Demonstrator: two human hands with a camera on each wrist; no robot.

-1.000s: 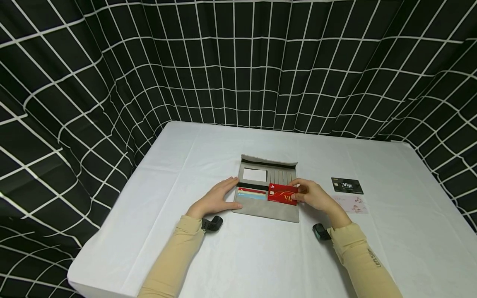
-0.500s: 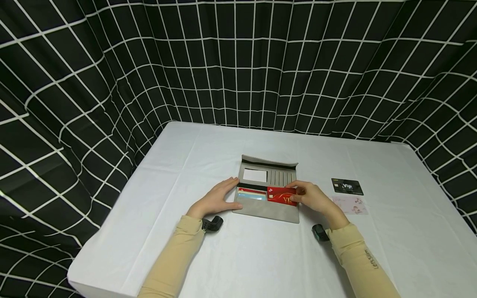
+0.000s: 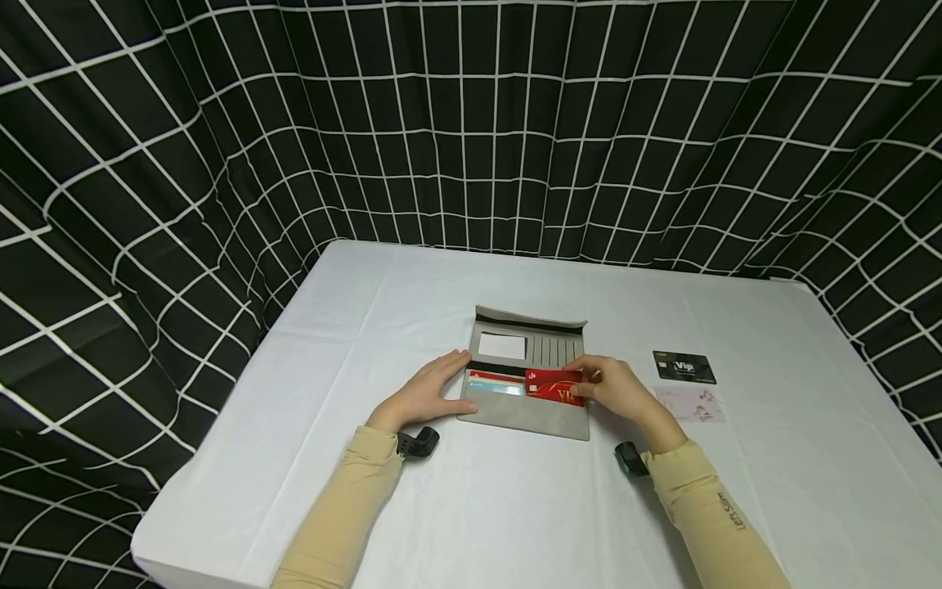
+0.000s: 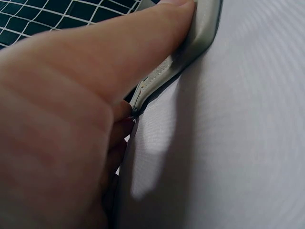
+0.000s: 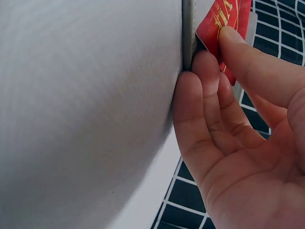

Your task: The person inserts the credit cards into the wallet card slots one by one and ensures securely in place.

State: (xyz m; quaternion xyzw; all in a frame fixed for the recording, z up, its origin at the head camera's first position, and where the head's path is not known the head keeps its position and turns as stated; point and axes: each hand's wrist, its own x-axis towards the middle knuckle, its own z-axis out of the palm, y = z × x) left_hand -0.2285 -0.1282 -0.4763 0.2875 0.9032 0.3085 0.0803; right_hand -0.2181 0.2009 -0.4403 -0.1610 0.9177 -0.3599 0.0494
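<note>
The right hand [image 3: 614, 388] pinches the right end of the red VIP card [image 3: 553, 386] between thumb and fingers. The card lies directly left of this hand, over the right half of the open gray wallet [image 3: 522, 417]. The thumb covers part of the gold lettering; whether the card's lower edge sits inside a slot cannot be determined. In the right wrist view, the card is cut off at the top.

The left hand [image 3: 423, 393] is spread wide, thumb and fingertips contacting the wallet's left edge. In the left wrist view, the thumb hides part of that edge. Right of this hand, a light-blue card [image 3: 496, 388] is partly concealed in its pocket.

The wallet's right edge runs just beside the right hand's fingertips. Right of that hand lie the pink card [image 3: 692, 405] and, farther forward, the black VIP card [image 3: 685, 367]. White-covered bench [image 3: 412, 286] surface extends forward and left of the left hand.
</note>
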